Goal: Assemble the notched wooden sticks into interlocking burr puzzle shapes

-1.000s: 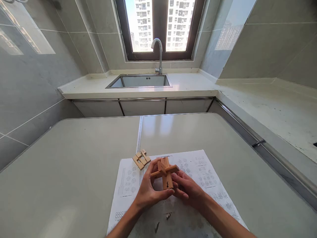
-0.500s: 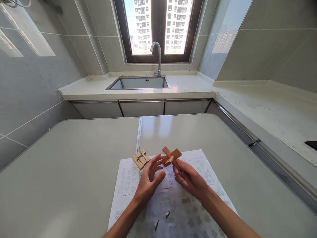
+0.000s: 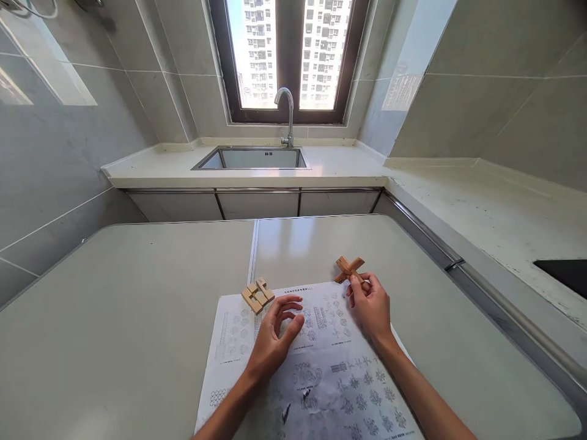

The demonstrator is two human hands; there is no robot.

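Note:
Between the fingertips of my right hand (image 3: 372, 302) is a reddish-brown wooden interlocking puzzle (image 3: 350, 269), its bars crossed, at the upper right corner of the printed sheet. Whether the puzzle rests on the table or hangs just above it I cannot tell. My left hand (image 3: 275, 333) is curved over the middle of the sheet, thumb and fingers apart, holding nothing. Just beyond its fingers, a group of pale notched wooden pieces (image 3: 257, 295) lies at the upper left edge of the paper (image 3: 316, 360), which carries small line diagrams.
A pale table (image 3: 137, 318) with a seam (image 3: 253, 250) spreads under the sheet. Behind it stands a counter with a sink (image 3: 251, 158) and a curved faucet (image 3: 288, 116) below a window. Another counter (image 3: 504, 201) with a metal-edged front runs along the right.
My right hand has carried the crossed wooden puzzle right and away from my left hand, to the sheet's far right corner. The left hand stays nearly still. The view has shifted slightly.

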